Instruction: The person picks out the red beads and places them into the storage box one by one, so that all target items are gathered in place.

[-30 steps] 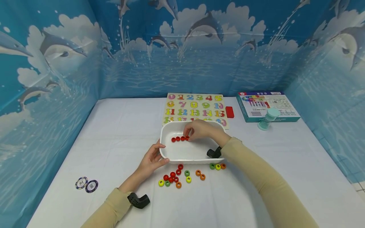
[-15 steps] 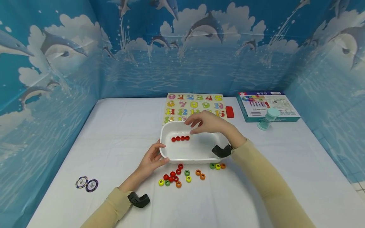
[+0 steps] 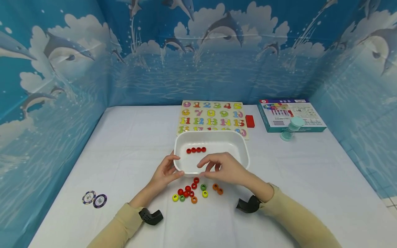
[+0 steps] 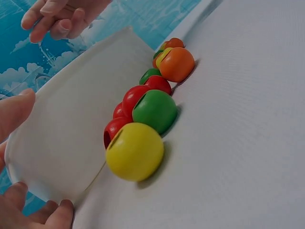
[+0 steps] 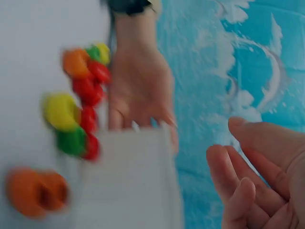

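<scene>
This looks like a curtained-off recording corner; the building around it cannot be told. A blue dolphin curtain [image 3: 217,75] walls in the table's far, left and right edges, a white cloth [image 3: 139,131] covers the table, and black cameras [image 3: 151,216] sit on both wrists. Bright beads [image 3: 188,188] and a number board [image 3: 211,113] at the far edge lend a playroom air. Pale floor tiles [image 3: 389,202] show past the right edge.

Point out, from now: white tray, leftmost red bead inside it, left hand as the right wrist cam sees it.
White tray [image 3: 190,163]: head view, bare floor, left part.
Leftmost red bead [image 3: 189,151]: head view, middle of the bead.
Left hand [image 5: 143,90]: right wrist view, middle of the hand.
</scene>
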A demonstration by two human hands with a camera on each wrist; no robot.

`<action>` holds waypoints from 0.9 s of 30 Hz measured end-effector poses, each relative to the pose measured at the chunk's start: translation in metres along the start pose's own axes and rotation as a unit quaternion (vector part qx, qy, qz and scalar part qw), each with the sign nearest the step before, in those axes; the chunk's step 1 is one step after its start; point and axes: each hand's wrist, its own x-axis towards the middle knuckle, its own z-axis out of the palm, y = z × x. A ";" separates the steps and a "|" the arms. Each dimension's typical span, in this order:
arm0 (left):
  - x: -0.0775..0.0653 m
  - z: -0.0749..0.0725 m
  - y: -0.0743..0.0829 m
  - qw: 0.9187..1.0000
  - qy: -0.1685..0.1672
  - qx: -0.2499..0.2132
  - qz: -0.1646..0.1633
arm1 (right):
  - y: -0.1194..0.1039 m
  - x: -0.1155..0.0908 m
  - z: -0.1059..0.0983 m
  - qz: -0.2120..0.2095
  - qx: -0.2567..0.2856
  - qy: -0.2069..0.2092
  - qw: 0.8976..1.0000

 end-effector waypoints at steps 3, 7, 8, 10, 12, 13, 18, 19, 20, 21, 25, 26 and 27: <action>0.000 0.000 -0.001 1.000 0.000 0.002 0.005 | 0.008 -0.009 0.021 -0.007 -0.006 -0.003 1.000; 0.001 0.000 0.000 1.000 0.000 0.007 0.002 | 0.017 -0.020 0.042 -0.005 -0.003 0.003 1.000; 0.000 0.000 0.000 1.000 0.001 0.009 0.000 | 0.018 -0.021 0.046 -0.002 -0.001 0.006 1.000; 0.000 0.000 0.001 1.000 0.001 0.013 -0.002 | 0.019 -0.024 0.052 0.003 0.001 0.008 1.000; 0.000 -0.001 0.001 1.000 0.004 0.014 -0.003 | 0.022 -0.024 0.057 0.000 0.004 0.007 1.000; 0.000 -0.001 0.001 1.000 0.005 0.016 -0.004 | 0.023 -0.024 0.059 -0.003 0.002 0.008 1.000; 0.000 -0.001 0.000 1.000 0.005 0.016 -0.008 | 0.034 -0.022 0.069 -0.013 -0.042 0.017 0.999; 0.000 -0.001 0.000 1.000 0.003 0.016 -0.008 | 0.036 -0.022 0.071 -0.013 -0.056 0.020 0.998; 0.000 -0.001 0.000 1.000 0.003 0.015 -0.009 | 0.038 -0.022 0.072 -0.012 -0.069 0.023 0.997; 0.000 -0.001 0.000 1.000 0.002 0.016 -0.008 | 0.039 -0.022 0.074 -0.013 -0.082 0.027 0.996; 0.000 0.000 0.000 1.000 0.003 0.018 -0.008 | 0.044 -0.020 0.078 -0.021 -0.125 0.043 0.991; 0.000 0.000 0.001 1.000 0.004 0.018 -0.009 | 0.045 -0.019 0.079 -0.024 -0.136 0.047 0.989; 0.000 0.000 0.001 1.000 0.004 0.017 -0.008 | 0.046 -0.019 0.079 -0.027 -0.143 0.051 0.988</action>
